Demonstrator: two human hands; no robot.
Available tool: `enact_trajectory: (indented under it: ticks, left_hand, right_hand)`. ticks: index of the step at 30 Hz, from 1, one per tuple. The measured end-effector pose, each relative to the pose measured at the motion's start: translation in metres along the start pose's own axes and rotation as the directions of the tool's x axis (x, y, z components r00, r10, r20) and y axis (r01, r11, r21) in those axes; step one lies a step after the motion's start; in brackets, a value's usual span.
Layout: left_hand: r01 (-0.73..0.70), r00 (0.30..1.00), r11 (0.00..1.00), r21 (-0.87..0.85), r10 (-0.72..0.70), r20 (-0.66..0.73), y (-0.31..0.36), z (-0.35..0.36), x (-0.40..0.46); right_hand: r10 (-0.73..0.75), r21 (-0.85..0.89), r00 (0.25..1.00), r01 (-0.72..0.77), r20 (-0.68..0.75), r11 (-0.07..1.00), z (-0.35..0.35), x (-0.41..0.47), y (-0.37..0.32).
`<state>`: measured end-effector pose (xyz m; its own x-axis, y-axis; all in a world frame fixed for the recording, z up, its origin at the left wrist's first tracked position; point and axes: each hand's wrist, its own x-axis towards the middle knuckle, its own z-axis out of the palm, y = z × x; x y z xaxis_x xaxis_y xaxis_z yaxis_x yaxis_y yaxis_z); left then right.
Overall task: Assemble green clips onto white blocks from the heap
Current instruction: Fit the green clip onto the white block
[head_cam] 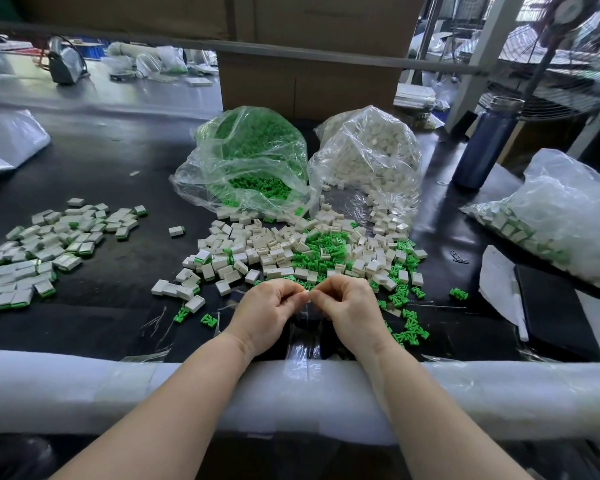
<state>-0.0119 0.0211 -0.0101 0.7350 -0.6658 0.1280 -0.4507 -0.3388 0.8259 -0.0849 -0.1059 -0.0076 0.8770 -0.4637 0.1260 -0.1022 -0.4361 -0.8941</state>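
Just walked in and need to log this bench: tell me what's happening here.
A person is fitting parts by hand. The left hand and right hand meet fingertip to fingertip, pinching a small white piece between them, just in front of the mixed heap of white blocks and green clips. Finished blocks lie in a pile to the left. Two open bags behind, green clips and white blocks, feed the heap.

No readable text, faint print on the cardboard box (329, 15) perhaps lettering, too blurred
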Motion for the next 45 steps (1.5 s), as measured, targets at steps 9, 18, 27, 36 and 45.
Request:
enact_trajectory:
  ticks: [9,18,27,36,45]
  left_hand:
    - [0.009,0.997,0.989,-0.148,-0.02,-0.071,0.0038,0.001,0.0007]
    - [0.025,0.997,0.963,-0.268,-0.043,-0.062,0.0054,-0.0009,0.0002]
    - [-0.036,0.998,0.973,-0.227,0.022,-0.066,0.0082,-0.0026,0.0001]
    - [-0.081,0.997,0.974,-0.212,0.078,-0.024,0.0087,-0.0024,-0.0016]
    - [-0.07,0.998,0.969,-0.235,0.069,-0.014,0.0106,-0.0025,-0.0027]
  right_hand:
    - [-0.033,0.216,0.998,0.044,-0.055,0.975,-0.0017,-0.0025,-0.0055]
    - [-0.077,0.195,0.995,0.087,-0.062,0.977,-0.0008,-0.0029,-0.004]
    - [-0.065,0.218,0.986,0.03,0.156,0.975,0.0022,-0.0019,-0.0067]
    - [-0.031,0.377,0.987,-0.031,0.159,0.926,-0.0011,-0.0014,-0.0056]
    - [-0.08,0.382,0.985,0.017,0.151,0.924,-0.0002,-0.0011,-0.005]
